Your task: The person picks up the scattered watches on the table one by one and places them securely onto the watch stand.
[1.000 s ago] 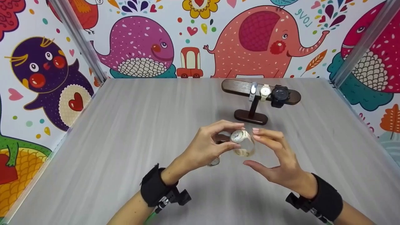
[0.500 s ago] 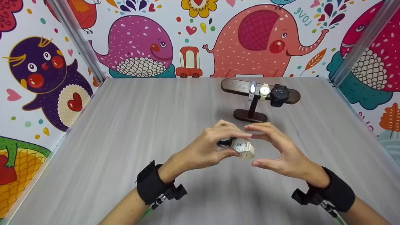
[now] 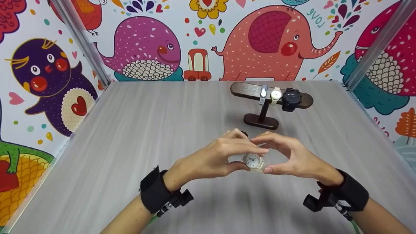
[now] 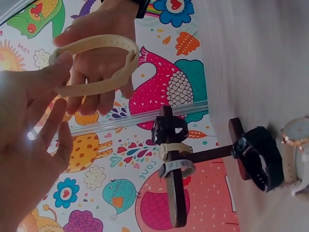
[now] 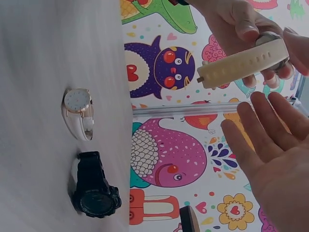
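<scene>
A cream-strapped watch (image 3: 253,160) with a white dial is held up between the thumb and fingers of my left hand (image 3: 211,156). Its strap (image 4: 96,88) forms a loop in the left wrist view, and in the right wrist view the punched strap (image 5: 246,63) extends toward the left. My right hand (image 3: 292,156) is at the watch's right side, thumb tip right by the strap, its fingers spread and loosely bent. Behind the hands, a white-strapped watch (image 5: 78,107) and a black watch (image 5: 95,191) lie on the table.
A dark wooden watch stand (image 3: 242,89) is at the back right of the grey table (image 3: 156,113). It bears a silver band (image 3: 263,95), a cream watch (image 3: 276,95) and a black watch (image 3: 291,97). Printed panels (image 3: 143,45) wall the table.
The cream watch has turned in my left hand and moved slightly down and right. My right hand has come closer, its thumb now at the strap.
</scene>
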`<state>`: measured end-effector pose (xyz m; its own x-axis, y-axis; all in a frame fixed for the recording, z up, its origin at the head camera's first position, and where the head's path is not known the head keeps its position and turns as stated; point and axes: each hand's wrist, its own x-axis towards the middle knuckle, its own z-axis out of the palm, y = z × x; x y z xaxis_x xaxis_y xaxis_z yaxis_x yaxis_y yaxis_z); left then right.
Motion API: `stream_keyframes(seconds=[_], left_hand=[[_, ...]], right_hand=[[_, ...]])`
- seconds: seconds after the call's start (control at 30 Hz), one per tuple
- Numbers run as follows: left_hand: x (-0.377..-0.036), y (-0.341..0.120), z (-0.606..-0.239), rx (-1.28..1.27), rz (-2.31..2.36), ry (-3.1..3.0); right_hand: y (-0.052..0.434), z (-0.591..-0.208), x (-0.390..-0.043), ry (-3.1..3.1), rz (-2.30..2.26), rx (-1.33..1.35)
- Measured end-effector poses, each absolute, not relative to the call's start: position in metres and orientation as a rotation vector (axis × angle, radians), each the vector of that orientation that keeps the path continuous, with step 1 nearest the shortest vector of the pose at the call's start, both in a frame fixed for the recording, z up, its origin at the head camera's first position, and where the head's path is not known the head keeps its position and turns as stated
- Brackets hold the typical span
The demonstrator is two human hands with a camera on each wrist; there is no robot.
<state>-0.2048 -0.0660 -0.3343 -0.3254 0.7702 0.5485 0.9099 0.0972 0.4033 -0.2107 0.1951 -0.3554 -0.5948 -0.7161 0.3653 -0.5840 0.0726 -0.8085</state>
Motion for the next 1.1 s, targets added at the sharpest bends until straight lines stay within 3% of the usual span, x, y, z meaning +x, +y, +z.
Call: stream_keyframes(seconds=[0.17,0.43,0.63,0.87,1.1], left_hand=[[-0.204,-0.064,-0.336,-1.712,-0.997,-2.173],[-0.204,-0.062,-0.341,-1.738,-0.975,-2.142],[-0.204,-0.061,-0.345,-1.745,-0.978,-2.115],[-0.210,-0.059,-0.347,-1.736,-1.056,-2.097],[-0.223,-0.058,-0.350,-1.677,-1.197,-2.106]], right_hand=[[0.194,-0.356,-0.213,2.190,-1.488,-1.320],[0.190,-0.366,-0.220,1.890,-1.548,-1.563],[0.189,-0.369,-0.221,1.843,-1.569,-1.578],[0.194,-0.371,-0.219,1.914,-1.621,-1.530],[0.212,-0.371,-0.219,2.197,-1.621,-1.298]])
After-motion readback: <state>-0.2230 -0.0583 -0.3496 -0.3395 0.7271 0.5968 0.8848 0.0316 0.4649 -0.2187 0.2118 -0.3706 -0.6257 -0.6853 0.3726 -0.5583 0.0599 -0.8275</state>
